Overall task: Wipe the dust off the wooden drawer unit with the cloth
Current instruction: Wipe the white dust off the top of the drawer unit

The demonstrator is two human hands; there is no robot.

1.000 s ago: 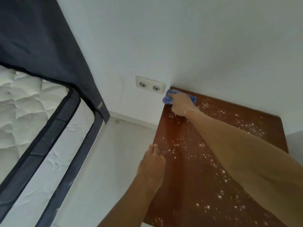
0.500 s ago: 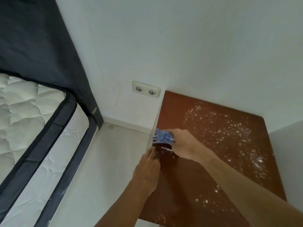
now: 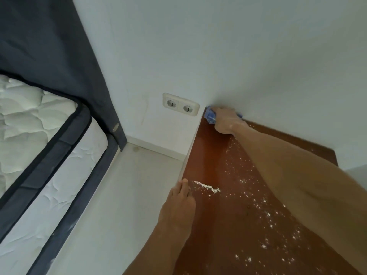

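Observation:
The reddish-brown top of the wooden drawer unit (image 3: 208, 159) fills the lower right, speckled with white dust (image 3: 256, 203). A small ridge of gathered dust (image 3: 207, 187) lies near its left edge. My right hand (image 3: 226, 121) presses a blue cloth (image 3: 210, 116) onto the far left corner, against the wall. Most of the cloth is hidden under that hand. My left hand (image 3: 178, 207) rests cupped at the unit's left edge, fingers together, holding nothing I can see.
A double wall socket (image 3: 180, 104) sits on the white wall just left of the cloth. A mattress (image 3: 39, 147) with dark edging and a dark curtain (image 3: 59, 56) stand at the left. Pale floor (image 3: 119, 195) lies between bed and unit.
My right hand has swept the cloth from the left edge near my left hand back up to the far corner. A ridge of dust now lies by my left fingertips.

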